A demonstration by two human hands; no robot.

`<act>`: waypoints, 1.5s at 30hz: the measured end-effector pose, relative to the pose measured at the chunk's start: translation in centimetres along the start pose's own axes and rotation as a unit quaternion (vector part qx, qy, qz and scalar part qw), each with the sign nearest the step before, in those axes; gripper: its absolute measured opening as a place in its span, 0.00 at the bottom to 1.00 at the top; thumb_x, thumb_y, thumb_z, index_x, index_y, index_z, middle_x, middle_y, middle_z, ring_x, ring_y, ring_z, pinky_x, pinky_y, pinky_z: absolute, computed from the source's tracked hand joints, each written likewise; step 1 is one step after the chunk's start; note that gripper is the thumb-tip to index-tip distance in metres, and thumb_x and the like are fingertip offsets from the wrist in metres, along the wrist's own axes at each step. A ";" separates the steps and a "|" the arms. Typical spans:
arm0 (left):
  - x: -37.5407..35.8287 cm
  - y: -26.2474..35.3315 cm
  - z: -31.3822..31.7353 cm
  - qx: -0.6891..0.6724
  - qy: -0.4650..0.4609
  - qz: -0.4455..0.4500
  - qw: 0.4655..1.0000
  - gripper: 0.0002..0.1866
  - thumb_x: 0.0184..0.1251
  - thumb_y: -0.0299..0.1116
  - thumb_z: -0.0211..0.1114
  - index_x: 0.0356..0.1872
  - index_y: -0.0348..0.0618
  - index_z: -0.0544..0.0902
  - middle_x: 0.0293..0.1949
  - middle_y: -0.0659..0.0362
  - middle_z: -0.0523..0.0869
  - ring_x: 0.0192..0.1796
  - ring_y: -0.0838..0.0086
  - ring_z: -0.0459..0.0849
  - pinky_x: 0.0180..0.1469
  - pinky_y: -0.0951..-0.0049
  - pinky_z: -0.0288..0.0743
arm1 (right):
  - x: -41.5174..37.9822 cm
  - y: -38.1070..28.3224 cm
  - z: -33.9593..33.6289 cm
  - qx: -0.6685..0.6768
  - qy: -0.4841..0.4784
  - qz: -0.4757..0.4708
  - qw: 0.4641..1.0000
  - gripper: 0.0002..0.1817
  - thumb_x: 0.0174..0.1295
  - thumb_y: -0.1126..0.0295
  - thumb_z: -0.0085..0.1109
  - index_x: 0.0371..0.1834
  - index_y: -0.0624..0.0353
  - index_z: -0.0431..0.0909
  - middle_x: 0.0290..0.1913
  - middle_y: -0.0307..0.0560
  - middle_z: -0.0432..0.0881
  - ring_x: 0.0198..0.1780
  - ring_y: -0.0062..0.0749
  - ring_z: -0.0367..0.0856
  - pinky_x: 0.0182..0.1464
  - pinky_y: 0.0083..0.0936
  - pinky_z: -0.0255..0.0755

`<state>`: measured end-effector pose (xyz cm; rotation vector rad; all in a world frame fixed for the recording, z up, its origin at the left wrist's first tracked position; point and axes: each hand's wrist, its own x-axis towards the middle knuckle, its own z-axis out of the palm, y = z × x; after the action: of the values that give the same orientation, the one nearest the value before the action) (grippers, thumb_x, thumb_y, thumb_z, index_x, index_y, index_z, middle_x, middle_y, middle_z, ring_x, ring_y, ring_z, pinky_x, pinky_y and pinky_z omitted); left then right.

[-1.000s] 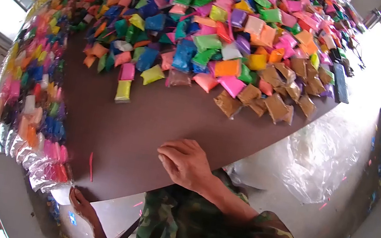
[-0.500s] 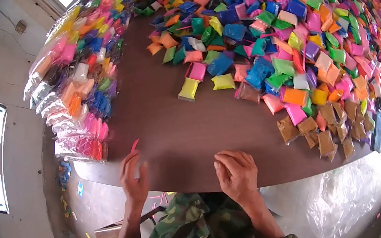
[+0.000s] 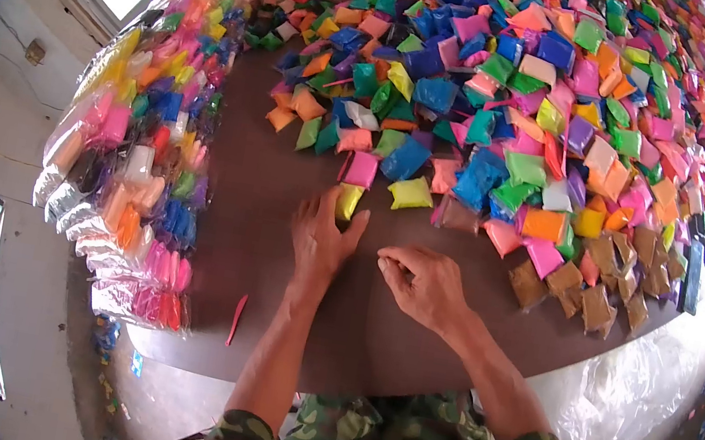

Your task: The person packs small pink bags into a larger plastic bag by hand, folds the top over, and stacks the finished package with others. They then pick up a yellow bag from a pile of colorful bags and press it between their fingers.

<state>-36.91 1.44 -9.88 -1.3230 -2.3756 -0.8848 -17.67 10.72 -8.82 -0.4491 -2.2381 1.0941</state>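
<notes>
My left hand (image 3: 327, 233) reaches over the brown table (image 3: 218, 244), its fingers apart around the lower part of a yellow packet (image 3: 349, 202). A pink packet (image 3: 361, 168) lies just beyond that one. To the right, my right hand (image 3: 424, 283) hovers near the table with fingers bent and thumb close to the index finger; whether anything is between them is hidden. Another yellow packet (image 3: 411, 193) lies beyond the right hand. A thin red plastic strip (image 3: 237, 320) lies on the table left of my left forearm.
A large heap of colourful packets (image 3: 492, 113) covers the far and right side. Clear bags filled with coloured packets (image 3: 155, 187) are stacked along the left edge. Brown packets (image 3: 597, 309) lie at the right edge, near clear plastic sheeting (image 3: 623, 386) below the table.
My left hand has moved forward and right, from beside the red strip to the yellow packet. My right hand has shifted slightly left. The view has tilted a little.
</notes>
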 end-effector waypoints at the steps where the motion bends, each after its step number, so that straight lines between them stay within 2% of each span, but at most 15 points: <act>1: -0.3 -0.6 0.2 -0.016 0.010 0.005 1.000 0.21 0.68 0.33 0.78 0.59 0.40 0.86 0.52 0.47 0.91 0.54 0.47 0.88 0.59 0.48 0.79 | 0.6 0.2 0.4 0.012 0.023 0.019 0.999 0.07 0.70 0.68 0.71 0.48 0.56 0.89 0.40 0.48 0.91 0.35 0.46 0.91 0.40 0.40 0.84; 5: -1.1 0.1 -0.9 -0.122 0.026 -0.029 0.992 0.14 0.70 0.26 0.73 0.55 0.38 0.88 0.46 0.46 0.91 0.48 0.46 0.90 0.51 0.51 0.82 | 1.4 0.3 1.0 0.078 0.086 0.042 0.992 0.16 0.71 0.68 0.71 0.58 0.59 0.86 0.49 0.52 0.90 0.36 0.42 0.91 0.41 0.34 0.84; 6: -1.2 0.2 -1.1 -0.148 0.012 -0.028 0.989 0.12 0.71 0.24 0.73 0.53 0.37 0.88 0.44 0.46 0.91 0.43 0.47 0.91 0.44 0.54 0.84 | 1.5 0.2 0.7 0.098 0.101 0.034 0.989 0.18 0.71 0.68 0.72 0.62 0.61 0.85 0.52 0.52 0.90 0.36 0.40 0.91 0.41 0.33 0.84; 9: -1.2 2.9 -1.6 -0.218 -0.045 0.037 0.974 0.12 0.72 0.24 0.72 0.54 0.37 0.88 0.44 0.47 0.92 0.43 0.47 0.92 0.44 0.55 0.85 | 1.9 0.3 0.1 0.171 0.137 0.046 0.975 0.24 0.73 0.65 0.72 0.68 0.65 0.81 0.57 0.52 0.88 0.39 0.30 0.90 0.43 0.31 0.84; 12: -0.6 5.0 -1.2 -0.283 -0.112 0.047 0.951 0.10 0.75 0.25 0.70 0.54 0.37 0.88 0.45 0.46 0.92 0.45 0.45 0.92 0.45 0.56 0.85 | 1.6 2.1 -0.7 0.191 0.067 0.051 0.978 0.23 0.76 0.65 0.69 0.69 0.64 0.79 0.52 0.44 0.88 0.42 0.21 0.86 0.39 0.26 0.83; 15: 0.8 5.4 -1.2 -0.348 -0.163 0.014 0.923 0.10 0.79 0.28 0.69 0.55 0.37 0.88 0.44 0.46 0.92 0.44 0.54 0.93 0.45 0.59 0.85 | 1.7 1.4 -1.7 0.353 0.048 0.226 0.907 0.22 0.79 0.66 0.66 0.71 0.63 0.78 0.48 0.40 0.88 0.41 0.16 0.84 0.34 0.19 0.81; 16: 0.4 4.9 -0.5 -0.402 -0.191 -0.073 0.893 0.11 0.80 0.33 0.71 0.54 0.38 0.89 0.41 0.53 0.92 0.41 0.71 0.91 0.45 0.66 0.83 | 1.7 1.6 -1.6 0.343 0.048 0.225 0.911 0.20 0.80 0.68 0.65 0.70 0.63 0.77 0.45 0.39 0.87 0.41 0.15 0.84 0.31 0.14 0.78; 19: 0.2 3.7 0.1 -0.469 -0.180 -0.151 0.852 0.14 0.81 0.39 0.73 0.52 0.37 0.90 0.40 0.63 0.91 0.43 0.83 0.83 0.45 0.75 0.80 | 1.4 1.6 -1.4 0.333 0.015 0.262 0.906 0.20 0.79 0.69 0.66 0.68 0.64 0.77 0.48 0.44 0.87 0.42 0.16 0.86 0.32 0.16 0.81; 25: 0.9 0.6 -0.1 -0.481 -0.119 -0.235 0.836 0.13 0.81 0.40 0.74 0.47 0.38 0.92 0.38 0.68 0.89 0.42 0.85 0.82 0.47 0.77 0.79 | 5.0 -0.9 2.1 0.312 0.022 0.229 0.922 0.21 0.76 0.70 0.67 0.68 0.67 0.76 0.54 0.50 0.85 0.44 0.22 0.88 0.38 0.23 0.88; 26: 1.0 -0.1 0.1 -0.471 -0.090 -0.211 0.852 0.13 0.81 0.39 0.73 0.45 0.37 0.92 0.35 0.69 0.89 0.41 0.86 0.82 0.44 0.77 0.79 | 5.7 -0.6 3.0 0.288 -0.011 0.250 0.924 0.21 0.76 0.69 0.68 0.67 0.68 0.76 0.49 0.48 0.86 0.43 0.22 0.88 0.37 0.23 0.88; 29: 1.9 -1.4 -1.1 -0.425 -0.127 -0.196 0.875 0.13 0.82 0.39 0.72 0.43 0.37 0.92 0.33 0.69 0.89 0.39 0.86 0.82 0.42 0.77 0.79 | 6.5 0.0 4.9 0.190 -0.011 0.162 0.968 0.21 0.76 0.68 0.68 0.65 0.69 0.78 0.42 0.46 0.87 0.42 0.21 0.88 0.36 0.23 0.86; 30: 2.2 -1.6 -1.4 -0.401 -0.137 -0.190 0.886 0.14 0.81 0.39 0.72 0.43 0.36 0.92 0.31 0.68 0.89 0.39 0.86 0.82 0.40 0.77 0.78 | 6.4 -0.6 4.9 0.218 -0.005 0.184 0.958 0.19 0.77 0.68 0.67 0.63 0.69 0.79 0.36 0.45 0.87 0.41 0.18 0.87 0.35 0.21 0.85; 36: 2.8 0.3 -1.7 -0.537 -0.107 -0.276 0.790 0.10 0.80 0.34 0.73 0.45 0.36 0.92 0.36 0.66 0.90 0.40 0.85 0.85 0.41 0.76 0.80 | 6.4 0.1 4.2 0.318 0.024 0.232 0.919 0.15 0.78 0.71 0.66 0.60 0.67 0.77 0.45 0.46 0.87 0.41 0.21 0.88 0.37 0.23 0.88; 39: 2.6 -0.4 -1.6 -0.473 -0.139 -0.231 0.838 0.09 0.78 0.33 0.73 0.47 0.37 0.92 0.38 0.66 0.91 0.41 0.85 0.86 0.42 0.77 0.81 | 6.4 1.4 4.8 0.342 0.063 0.208 0.914 0.16 0.77 0.71 0.67 0.60 0.68 0.75 0.48 0.47 0.85 0.42 0.23 0.88 0.40 0.24 0.90; 45: 2.3 -2.0 -1.4 -0.436 -0.163 -0.250 0.849 0.08 0.77 0.33 0.74 0.42 0.38 0.91 0.32 0.68 0.88 0.35 0.87 0.82 0.37 0.78 0.75 | 6.6 0.5 3.6 0.333 0.010 0.222 0.916 0.21 0.76 0.69 0.68 0.63 0.70 0.75 0.48 0.46 0.85 0.40 0.20 0.87 0.37 0.22 0.86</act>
<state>-39.94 1.31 -8.42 -1.1489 -2.7382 -2.2593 -25.07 12.41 -8.53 -0.6702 -1.6215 1.9724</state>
